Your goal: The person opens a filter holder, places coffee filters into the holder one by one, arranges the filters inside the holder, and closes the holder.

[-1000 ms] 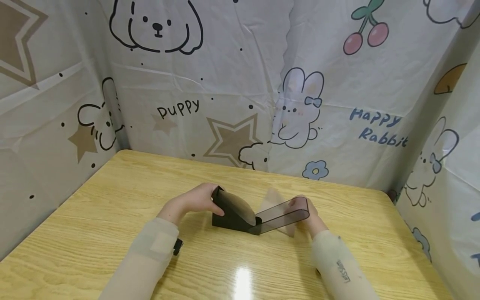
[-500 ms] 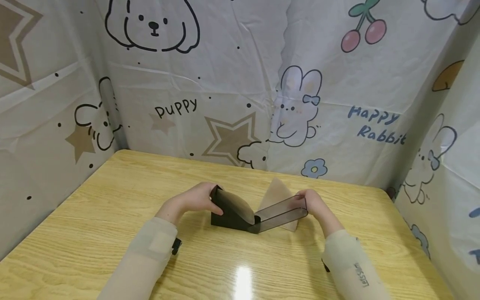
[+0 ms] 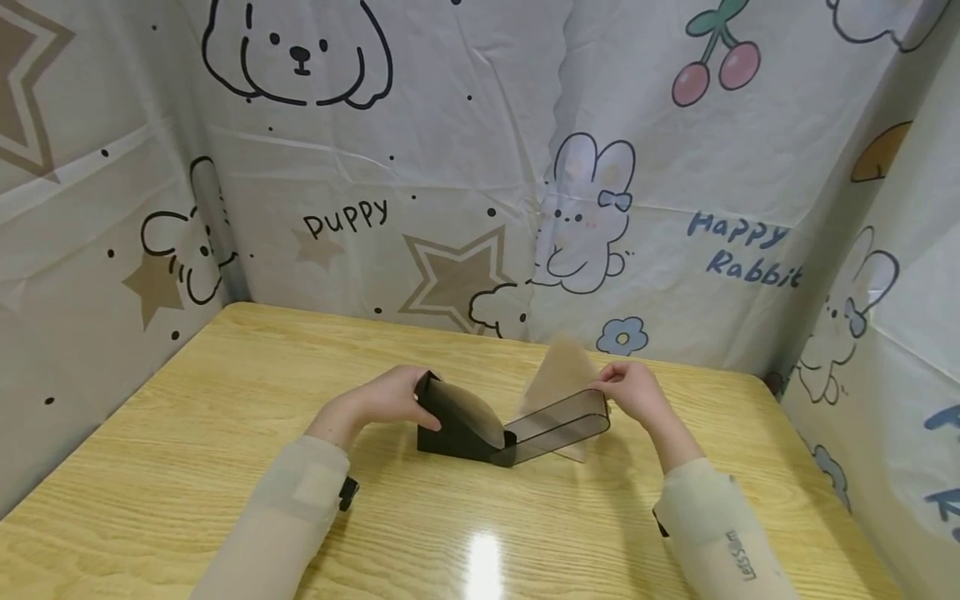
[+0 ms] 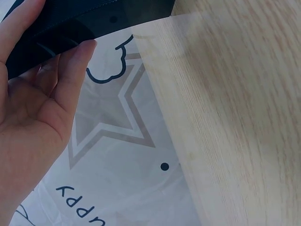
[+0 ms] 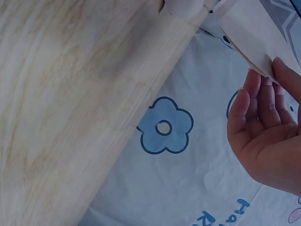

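A black filter case stands on the table with its smoky see-through lid swung down to the right. Brown paper coffee filters fill the case. My left hand grips the case's upper left end, thumb on the near side; the left wrist view shows fingers against the dark case. Behind the lid, a single cone-shaped coffee filter stands raised on edge. My right hand pinches its right edge between thumb and fingers, as the paper in the right wrist view confirms.
The wooden table reaches back to a hanging cloth printed with cartoon animals. More of this cloth hangs at the left and right sides. A bright light reflection lies on the table's near part.
My right hand has come out from behind the lid, moving right and slightly up. The single coffee filter has risen with it. My left hand keeps its grip on the case.
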Available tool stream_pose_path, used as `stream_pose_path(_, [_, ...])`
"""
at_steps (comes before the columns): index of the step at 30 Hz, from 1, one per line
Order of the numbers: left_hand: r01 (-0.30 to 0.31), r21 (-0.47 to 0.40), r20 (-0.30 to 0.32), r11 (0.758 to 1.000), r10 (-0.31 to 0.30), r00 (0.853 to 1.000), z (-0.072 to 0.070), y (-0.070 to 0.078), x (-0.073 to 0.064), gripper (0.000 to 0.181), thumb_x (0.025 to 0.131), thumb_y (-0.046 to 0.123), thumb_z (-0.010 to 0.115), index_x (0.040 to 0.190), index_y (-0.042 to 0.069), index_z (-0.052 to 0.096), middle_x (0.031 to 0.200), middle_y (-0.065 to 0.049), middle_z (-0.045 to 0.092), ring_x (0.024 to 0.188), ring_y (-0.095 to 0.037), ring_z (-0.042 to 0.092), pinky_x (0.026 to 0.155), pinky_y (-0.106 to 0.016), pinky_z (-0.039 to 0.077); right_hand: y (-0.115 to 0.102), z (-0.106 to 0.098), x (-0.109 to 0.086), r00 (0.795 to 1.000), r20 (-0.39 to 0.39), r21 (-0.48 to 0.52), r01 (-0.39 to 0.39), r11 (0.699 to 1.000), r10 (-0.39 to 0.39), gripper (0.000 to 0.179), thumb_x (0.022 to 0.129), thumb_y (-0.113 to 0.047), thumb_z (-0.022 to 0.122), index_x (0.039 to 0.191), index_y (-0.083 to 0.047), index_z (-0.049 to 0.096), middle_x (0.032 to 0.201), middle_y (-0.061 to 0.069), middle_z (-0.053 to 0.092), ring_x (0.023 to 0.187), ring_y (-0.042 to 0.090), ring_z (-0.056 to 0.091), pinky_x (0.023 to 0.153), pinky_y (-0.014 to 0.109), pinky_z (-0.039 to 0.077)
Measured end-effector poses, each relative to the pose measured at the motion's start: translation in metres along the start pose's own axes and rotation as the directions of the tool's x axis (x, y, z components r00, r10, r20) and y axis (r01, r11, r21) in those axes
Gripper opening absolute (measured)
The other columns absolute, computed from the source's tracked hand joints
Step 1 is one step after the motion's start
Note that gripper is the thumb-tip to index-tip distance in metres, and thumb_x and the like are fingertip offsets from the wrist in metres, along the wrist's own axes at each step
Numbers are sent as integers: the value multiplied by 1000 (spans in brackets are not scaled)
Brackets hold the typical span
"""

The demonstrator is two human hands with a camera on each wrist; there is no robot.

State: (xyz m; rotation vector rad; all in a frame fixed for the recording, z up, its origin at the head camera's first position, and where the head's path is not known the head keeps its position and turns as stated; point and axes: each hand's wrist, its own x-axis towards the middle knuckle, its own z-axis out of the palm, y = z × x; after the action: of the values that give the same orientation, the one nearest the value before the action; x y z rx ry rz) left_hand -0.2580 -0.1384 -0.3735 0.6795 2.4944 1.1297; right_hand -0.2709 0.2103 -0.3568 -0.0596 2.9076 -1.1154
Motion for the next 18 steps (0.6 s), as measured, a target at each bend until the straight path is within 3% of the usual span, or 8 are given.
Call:
stream_pose_path(3, [12,6,-3,1000,-12,1000,1,0,1,33,74,12,79,101,7,61,96,-4,64,81,-13,56,76,-30,49,-1,-4,-1,1000,-1,34,6,999,-6,15,83,-13,70,80,1,62,70,2,64,72,22,57,60,26,41])
stream_pose_path(8, [19,4,-1,1000,-19,1000,1,-2,-1,32,74,12,78,101,7,61,96,-3,63,81,-13,56,76,-29,49,-8,-9,-4,1000,31,64,-8,998,6,17,84,-17,69,84,-1,62,71,-3,62,71,15,51,63,27,39])
stream_pose_path(18, [33,-3,9,999,-33,999,0,-1,-1,25,75,12,78,89,9,57,90,-2,61,79,-14,54,75,-29,47,-25,-29,-6,1000,-6,98,22,995,-21,17,85,-19,67,85,-3,61,79,-6,62,80,15,52,73,30,40])
